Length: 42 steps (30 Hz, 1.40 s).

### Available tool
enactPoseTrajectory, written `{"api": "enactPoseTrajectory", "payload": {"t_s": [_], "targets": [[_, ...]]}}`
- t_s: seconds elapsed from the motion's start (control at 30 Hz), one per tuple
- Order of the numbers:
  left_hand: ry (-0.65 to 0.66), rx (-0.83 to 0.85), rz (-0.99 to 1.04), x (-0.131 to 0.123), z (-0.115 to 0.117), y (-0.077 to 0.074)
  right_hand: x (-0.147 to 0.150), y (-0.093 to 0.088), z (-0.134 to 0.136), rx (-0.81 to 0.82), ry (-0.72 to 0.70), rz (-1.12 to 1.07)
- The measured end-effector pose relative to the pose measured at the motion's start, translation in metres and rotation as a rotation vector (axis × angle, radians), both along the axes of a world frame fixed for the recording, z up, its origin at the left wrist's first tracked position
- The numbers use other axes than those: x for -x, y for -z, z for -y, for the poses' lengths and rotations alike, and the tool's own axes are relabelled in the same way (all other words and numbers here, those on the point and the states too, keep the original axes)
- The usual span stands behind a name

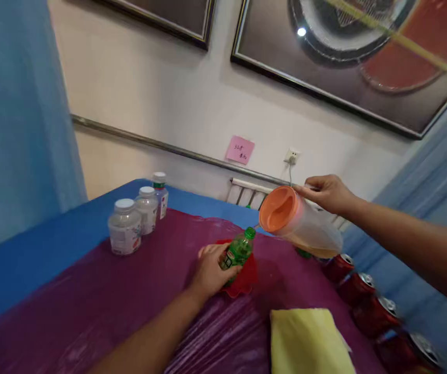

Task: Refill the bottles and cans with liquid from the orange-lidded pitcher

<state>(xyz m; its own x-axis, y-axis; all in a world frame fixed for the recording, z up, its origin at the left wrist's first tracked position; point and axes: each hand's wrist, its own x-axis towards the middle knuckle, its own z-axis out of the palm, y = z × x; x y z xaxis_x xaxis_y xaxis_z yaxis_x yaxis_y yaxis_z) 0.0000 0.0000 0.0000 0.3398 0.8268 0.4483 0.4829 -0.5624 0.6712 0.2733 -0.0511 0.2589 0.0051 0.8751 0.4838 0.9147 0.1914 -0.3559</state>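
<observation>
My left hand [210, 271] is wrapped round a small green bottle [240, 250] that stands in a red dish [245, 279] on the purple table cover [137, 291]. My right hand [326, 193] grips the handle side of a clear jug with an orange lid [299, 222]. The jug is tipped on its side, its orange mouth just above and right of the bottle's green cap. A little amber liquid lies in the jug's lower side.
Three clear white-capped jars [125, 227] stand in a row at the far left of the table. Several red drink cans [357, 287] line the right edge. A folded yellow cloth [309, 340] lies at the near right. A wall with a rail, a pink note [240, 150] and framed pictures is behind.
</observation>
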Motion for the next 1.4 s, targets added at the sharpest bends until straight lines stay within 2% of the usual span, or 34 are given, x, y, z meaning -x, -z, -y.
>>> {"api": "enactPoseTrajectory", "payload": {"t_s": [0.6, 1.03, 1.4], "targets": [[-0.018, -0.011, 0.006, 0.0008, 0.0025, -0.0027, -0.0004, -0.0012, -0.0011, 0.002, -0.01, 0.015], [-0.017, -0.034, 0.021, -0.0004, -0.0005, 0.0024, -0.0004, 0.0019, -0.0007, 0.013, 0.0, 0.009], [-0.022, -0.019, 0.01, 0.0006, 0.0014, -0.0015, 0.0009, -0.0002, 0.0006, 0.015, -0.004, 0.017]]}}
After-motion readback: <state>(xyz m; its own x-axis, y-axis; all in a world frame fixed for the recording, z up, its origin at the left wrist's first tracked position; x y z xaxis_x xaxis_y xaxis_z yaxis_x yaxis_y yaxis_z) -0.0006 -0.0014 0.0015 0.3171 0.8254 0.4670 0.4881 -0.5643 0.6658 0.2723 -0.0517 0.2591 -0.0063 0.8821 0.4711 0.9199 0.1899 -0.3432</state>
